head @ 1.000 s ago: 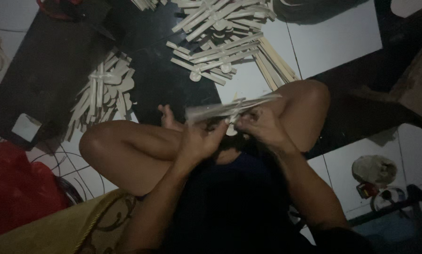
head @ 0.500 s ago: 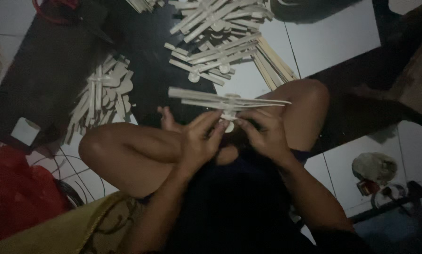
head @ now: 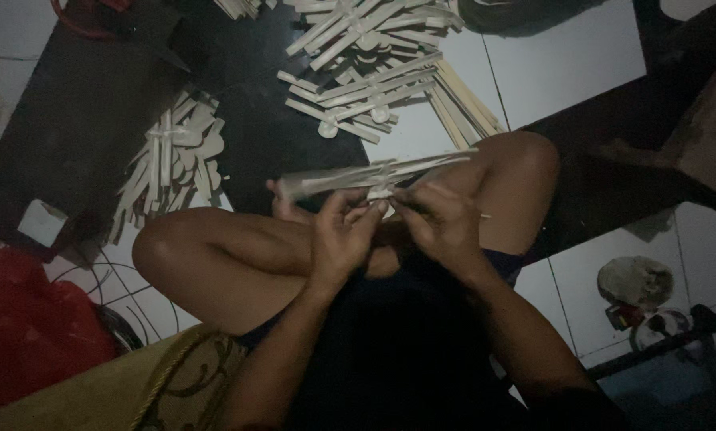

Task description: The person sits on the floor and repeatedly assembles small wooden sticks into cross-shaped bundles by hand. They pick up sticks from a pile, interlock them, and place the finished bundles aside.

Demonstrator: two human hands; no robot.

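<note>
The person sits cross-legged on the floor and holds a bundle of thin wooden sticks [head: 378, 174] above the knees. The left hand [head: 344, 233] and the right hand [head: 439, 223] meet under the middle of the bundle. The fingers of both hands are curled and pinch at that middle spot, where a small tie or band seems to sit, though it is too dark to be sure. The bundle lies almost flat, with its ends sticking out to each side of the hands.

Beyond the bundle, farther from the person, lies a big pile of sticks [head: 374, 72] on the tiled floor [head: 565, 56]. To the left of the bundle sits another tied bunch [head: 170, 160] on a dark mat [head: 79, 120].

It looks like the binding step. The fingers need a tight, steady pinch so that the sticks stay together.
</note>
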